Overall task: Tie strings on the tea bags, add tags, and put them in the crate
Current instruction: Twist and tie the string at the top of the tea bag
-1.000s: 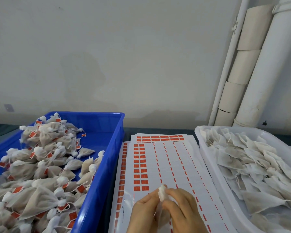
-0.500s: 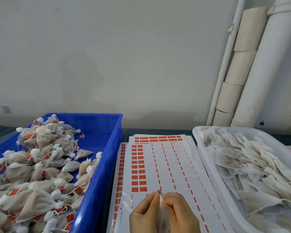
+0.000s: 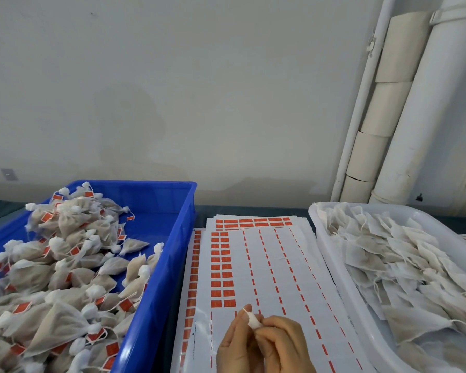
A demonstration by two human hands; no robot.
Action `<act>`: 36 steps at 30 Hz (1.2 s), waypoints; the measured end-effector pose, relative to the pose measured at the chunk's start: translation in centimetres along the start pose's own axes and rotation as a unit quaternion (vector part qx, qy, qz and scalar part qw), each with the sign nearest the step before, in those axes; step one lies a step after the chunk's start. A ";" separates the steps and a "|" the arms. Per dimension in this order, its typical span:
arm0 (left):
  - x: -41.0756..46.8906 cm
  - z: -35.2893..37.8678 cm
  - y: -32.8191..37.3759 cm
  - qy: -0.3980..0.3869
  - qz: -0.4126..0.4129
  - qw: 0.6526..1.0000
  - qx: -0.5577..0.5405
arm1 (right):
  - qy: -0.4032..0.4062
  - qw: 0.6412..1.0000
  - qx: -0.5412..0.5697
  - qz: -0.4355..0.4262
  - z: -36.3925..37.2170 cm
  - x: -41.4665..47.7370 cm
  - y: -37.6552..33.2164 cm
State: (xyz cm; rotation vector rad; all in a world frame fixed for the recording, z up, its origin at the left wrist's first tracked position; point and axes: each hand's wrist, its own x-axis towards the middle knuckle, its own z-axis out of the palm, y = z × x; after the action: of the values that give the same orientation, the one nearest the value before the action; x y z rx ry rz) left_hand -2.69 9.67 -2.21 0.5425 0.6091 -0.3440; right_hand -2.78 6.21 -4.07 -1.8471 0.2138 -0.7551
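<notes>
Far left, the blue crate [image 3: 170, 265] runs off the frame's left and bottom edges, heaped with tied tea bags [image 3: 65, 265] whose red tags peek out between them. Next along, the tag sheets [image 3: 277, 265] lie flat on the dark counter [image 3: 253, 210], their near ends covered by the hands. At bottom centre, the left hand [image 3: 234, 343] and right hand [image 3: 283, 343] meet above the sheets, wrists cut off by the frame. Each grip is closed around the one tea bag [image 3: 253, 322], fingertips pinching its bunched white neck. Only that neck shows; the pouch is hidden between the palms. The visible part slants up and left, away from the person, with a bit of string poking from the tip. On the right, the white tray [image 3: 334, 267] holds loose untied bags [image 3: 401, 265], its far side out of frame.
</notes>
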 end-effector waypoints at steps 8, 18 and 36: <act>1.4 -1.7 1.0 -0.041 0.078 0.990 0.110 | -0.067 0.957 -0.208 -0.189 -3.4 1.5 -0.2; -0.3 -2.8 2.2 -0.101 0.119 0.964 0.216 | -0.234 0.967 -0.029 0.095 -4.1 2.2 1.9; -1.8 -1.3 5.6 -0.109 0.233 0.789 0.559 | -0.188 0.767 -0.254 -0.559 -7.5 6.2 0.7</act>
State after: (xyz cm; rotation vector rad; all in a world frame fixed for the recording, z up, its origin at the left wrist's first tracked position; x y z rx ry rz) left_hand -2.08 15.17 0.14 1.7411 -0.0459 -0.2595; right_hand -2.21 -2.95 -0.60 -2.5545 -1.1707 -1.1397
